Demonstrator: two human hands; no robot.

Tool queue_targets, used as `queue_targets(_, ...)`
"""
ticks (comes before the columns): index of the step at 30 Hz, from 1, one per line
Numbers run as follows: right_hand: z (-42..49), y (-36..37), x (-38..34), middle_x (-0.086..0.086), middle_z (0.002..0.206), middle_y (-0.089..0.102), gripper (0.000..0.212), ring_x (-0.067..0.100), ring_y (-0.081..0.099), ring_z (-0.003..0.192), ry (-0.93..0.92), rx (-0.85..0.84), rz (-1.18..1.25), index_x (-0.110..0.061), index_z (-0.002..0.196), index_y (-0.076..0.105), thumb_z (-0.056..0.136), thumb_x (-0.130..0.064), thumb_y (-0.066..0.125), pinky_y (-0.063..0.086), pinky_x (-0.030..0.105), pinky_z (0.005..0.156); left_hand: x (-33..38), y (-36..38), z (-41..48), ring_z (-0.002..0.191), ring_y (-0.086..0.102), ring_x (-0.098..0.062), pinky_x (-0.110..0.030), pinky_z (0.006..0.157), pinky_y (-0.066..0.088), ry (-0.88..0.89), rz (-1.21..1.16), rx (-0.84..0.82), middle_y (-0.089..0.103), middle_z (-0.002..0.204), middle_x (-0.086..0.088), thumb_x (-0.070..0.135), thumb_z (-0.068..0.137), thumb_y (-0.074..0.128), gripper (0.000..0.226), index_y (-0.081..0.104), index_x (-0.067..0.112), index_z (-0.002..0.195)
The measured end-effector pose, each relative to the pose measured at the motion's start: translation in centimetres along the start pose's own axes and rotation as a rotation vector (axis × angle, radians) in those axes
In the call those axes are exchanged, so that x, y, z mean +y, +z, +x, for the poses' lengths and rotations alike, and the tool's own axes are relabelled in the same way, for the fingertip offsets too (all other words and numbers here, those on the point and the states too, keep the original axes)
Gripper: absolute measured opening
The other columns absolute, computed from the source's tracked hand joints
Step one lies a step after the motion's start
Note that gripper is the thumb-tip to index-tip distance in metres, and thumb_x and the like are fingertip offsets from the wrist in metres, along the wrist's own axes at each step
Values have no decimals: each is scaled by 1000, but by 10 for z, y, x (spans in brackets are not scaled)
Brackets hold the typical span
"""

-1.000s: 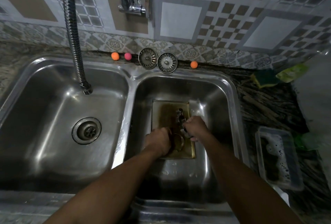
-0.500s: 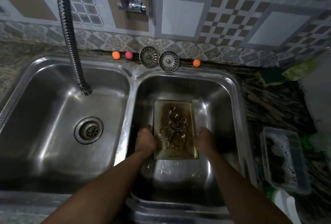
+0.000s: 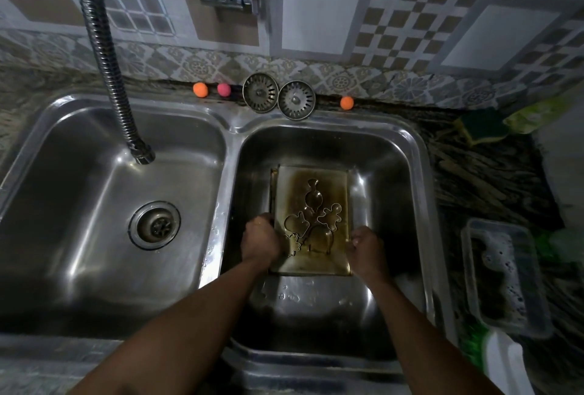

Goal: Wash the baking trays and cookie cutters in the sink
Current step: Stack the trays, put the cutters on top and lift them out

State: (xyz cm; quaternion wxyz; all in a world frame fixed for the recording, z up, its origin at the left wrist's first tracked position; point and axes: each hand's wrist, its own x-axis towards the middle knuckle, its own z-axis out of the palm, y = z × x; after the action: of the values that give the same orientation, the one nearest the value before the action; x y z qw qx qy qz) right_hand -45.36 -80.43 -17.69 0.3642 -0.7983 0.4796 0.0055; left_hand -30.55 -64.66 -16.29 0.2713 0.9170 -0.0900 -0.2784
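A stained rectangular baking tray (image 3: 328, 183) lies in the right basin of the steel double sink (image 3: 420, 154); the edge of a second tray shows under its left side. Several metal cookie cutters (image 3: 313, 224) lie on the tray's near half. My left hand (image 3: 260, 238) grips the tray's left edge. My right hand (image 3: 366, 247) grips its right edge, fingers curled over the rim.
A flexible metal faucet hose (image 3: 104, 56) hangs over the left basin, whose drain (image 3: 155, 225) is open. Two strainers (image 3: 278, 94) and three small balls (image 3: 200, 89) line the back ledge. Right counter: green sponge (image 3: 483, 124), soapy plastic container (image 3: 502, 274), white bottle (image 3: 505, 366).
Both hands left the cookie cutters in the tray's middle and moved apart to its left and right edges. The cutters now lie uncovered on the tray.
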Motion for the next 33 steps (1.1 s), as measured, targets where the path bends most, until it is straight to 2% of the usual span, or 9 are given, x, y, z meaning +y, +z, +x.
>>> queue_targets(11, 9, 14, 14, 5, 90, 67, 16, 20, 65, 84, -41, -83, 9, -7, 100, 68, 85, 0, 63, 48, 22, 74, -9, -1, -1, 96, 69, -29, -39, 84, 58, -85, -59, -9, 71, 105, -9, 19, 83, 68, 28, 64, 18, 110)
queue_targets(15, 6, 18, 12, 6, 97, 68, 12, 15, 64, 80, -6, -125, 119, -22, 92, 63, 91, -10, 59, 49, 23, 68, -16, 8, -1, 108, 63, -35, -43, 92, 53, -170, -191, -122, 64, 121, -17, 23, 94, 59, 41, 48, 17, 133)
queue_targets(17, 8, 13, 3, 4, 102, 66, 7, 15, 62, 85, 106, -149, 229, -24, 100, 60, 95, -27, 56, 52, 32, 77, -11, 10, 0, 113, 60, -34, -44, 97, 50, -210, -359, -203, 60, 129, -16, 40, 97, 55, 51, 41, 22, 142)
queue_targets(21, 5, 17, -11, -8, 117, 59, 66, 16, 56, 105, 213, -245, 344, -36, 125, 53, 80, -82, 39, 48, 41, 91, -17, 17, 3, 124, 53, -31, -46, 105, 43, -197, -418, -224, 52, 140, -7, 91, 63, 52, 102, 36, 32, 144)
queue_targets(24, -6, 18, -21, -6, 111, 64, 62, 10, 59, 97, 222, -181, 418, -27, 117, 59, 78, -75, 54, 41, 20, 67, -15, 22, 0, 136, 41, -34, -52, 109, 39, -184, -398, -187, 32, 153, -12, 99, 39, 54, 135, 25, 29, 151)
queue_targets(26, -11, 16, -26, 1, 121, 59, 67, 13, 57, 103, 234, -72, 472, -20, 124, 54, 75, -63, 68, 36, 13, 64, -8, 18, -3, 135, 41, -33, -48, 110, 39, -119, -395, -177, 31, 151, -13, 93, 39, 62, 136, 26, 24, 151)
queue_targets(28, -18, 15, -31, 0, 137, 43, 84, 12, 47, 116, 187, -36, 461, -21, 141, 39, 73, -52, 77, 39, 14, 79, -5, 14, -4, 134, 41, -31, -46, 110, 40, -52, -392, -171, 32, 149, -12, 82, 48, 73, 128, 27, 20, 150)
queue_targets(31, -26, 17, -32, -10, 146, 19, 122, 7, 26, 131, -15, -4, 383, -44, 152, 6, 60, -53, 86, 31, 30, 102, -7, 7, -2, 130, 44, -26, -40, 110, 39, 50, -400, -153, 38, 143, -11, 66, 56, 82, 118, 29, 16, 148)
queue_targets(33, -29, 14, -33, -2, 150, 18, 124, 14, 35, 133, -105, 21, 289, -56, 148, 1, 55, -64, 83, 39, 38, 103, -8, 4, -3, 121, 54, -24, -42, 105, 45, 114, -430, -147, 53, 134, -9, 69, 53, 81, 114, 30, 21, 142)
